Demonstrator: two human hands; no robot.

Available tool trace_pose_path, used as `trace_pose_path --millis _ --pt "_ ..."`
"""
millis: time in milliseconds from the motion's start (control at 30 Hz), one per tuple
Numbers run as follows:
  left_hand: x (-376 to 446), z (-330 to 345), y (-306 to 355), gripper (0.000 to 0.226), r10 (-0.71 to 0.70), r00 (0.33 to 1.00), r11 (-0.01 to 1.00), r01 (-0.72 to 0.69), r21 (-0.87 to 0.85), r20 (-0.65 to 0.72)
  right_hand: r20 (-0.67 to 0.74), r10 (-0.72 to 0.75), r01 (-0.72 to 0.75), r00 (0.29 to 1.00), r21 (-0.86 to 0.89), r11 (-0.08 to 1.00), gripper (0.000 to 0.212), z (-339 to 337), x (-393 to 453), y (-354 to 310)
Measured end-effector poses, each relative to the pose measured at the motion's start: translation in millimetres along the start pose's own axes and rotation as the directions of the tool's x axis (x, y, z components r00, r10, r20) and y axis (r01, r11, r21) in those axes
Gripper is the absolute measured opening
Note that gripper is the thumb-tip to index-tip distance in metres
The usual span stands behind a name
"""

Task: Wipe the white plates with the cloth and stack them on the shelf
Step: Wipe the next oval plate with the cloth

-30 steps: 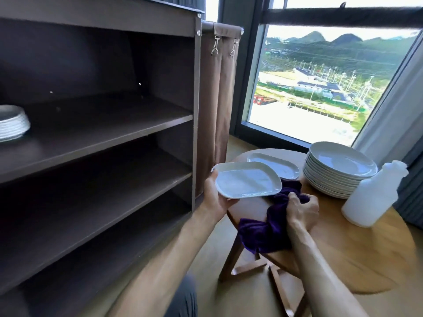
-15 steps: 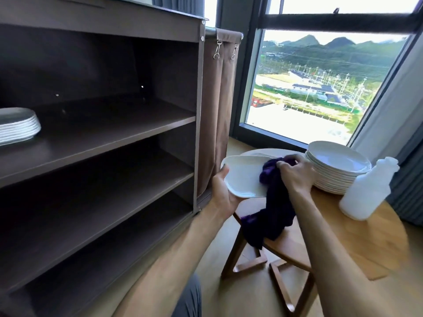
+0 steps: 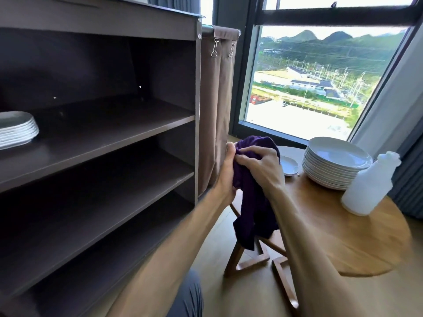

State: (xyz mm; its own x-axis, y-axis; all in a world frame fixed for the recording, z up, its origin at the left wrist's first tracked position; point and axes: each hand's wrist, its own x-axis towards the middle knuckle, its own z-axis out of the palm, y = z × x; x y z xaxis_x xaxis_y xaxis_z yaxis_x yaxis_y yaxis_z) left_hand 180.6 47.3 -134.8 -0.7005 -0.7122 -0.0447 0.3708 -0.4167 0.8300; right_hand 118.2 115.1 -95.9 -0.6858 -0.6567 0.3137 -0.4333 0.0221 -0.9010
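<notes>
Stack of wiped plates was noted at the far left of the upper shelf; the shelves below it carried nothing visible. A brown curtain hung at the shelf unit's right side.

The left hand was seen edge-on, thumb raised, apparently gripping the plate being wiped; the plate itself was almost wholly hidden behind the cloth, so the fingers' closure round it could not be confirmed. The purple cloth was bunched in the right hand, fingers curled and clamped on it, the loose tail hanging down past the bench edge.

Handling, judged: plates glazed, stiff, brittle, slippery if damp; best held at the rim, thumb on top, fingers beneath. Cloth soft and limp, taken anywhere.

A small plate lay on the round wooden bench, just beside a tall stack of unwiped plates. A white spray bottle stood touching or nearly touching that stack at the right. Obstacles, judged: the unit's side post and curtain lay between hands and shelf; the bottle could be knocked when reaching for the stack.
</notes>
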Motion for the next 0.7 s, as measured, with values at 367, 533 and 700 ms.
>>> trace_pose_path --millis 367,533,700 --pt "-10.8 -13.0 -12.7 0.058 0.048 0.989 0.997 -0.039 0.069 -0.137 -0.143 0.340 -0.368 0.930 -0.308 0.877 0.006 -33.1 7.9 53.2" --pt "-21.5 6.0 -11.6 0.051 0.159 0.986 0.945 -0.168 0.280 0.056 -0.355 0.215 -0.313 0.910 -0.246 0.917 0.012 -46.6 25.8 51.2" --pt "-12.6 16.2 -7.6 0.026 0.190 0.976 0.899 -0.217 0.381 0.107 -0.366 0.170 -0.198 0.915 -0.041 0.979 0.008 -52.7 34.6 29.6"
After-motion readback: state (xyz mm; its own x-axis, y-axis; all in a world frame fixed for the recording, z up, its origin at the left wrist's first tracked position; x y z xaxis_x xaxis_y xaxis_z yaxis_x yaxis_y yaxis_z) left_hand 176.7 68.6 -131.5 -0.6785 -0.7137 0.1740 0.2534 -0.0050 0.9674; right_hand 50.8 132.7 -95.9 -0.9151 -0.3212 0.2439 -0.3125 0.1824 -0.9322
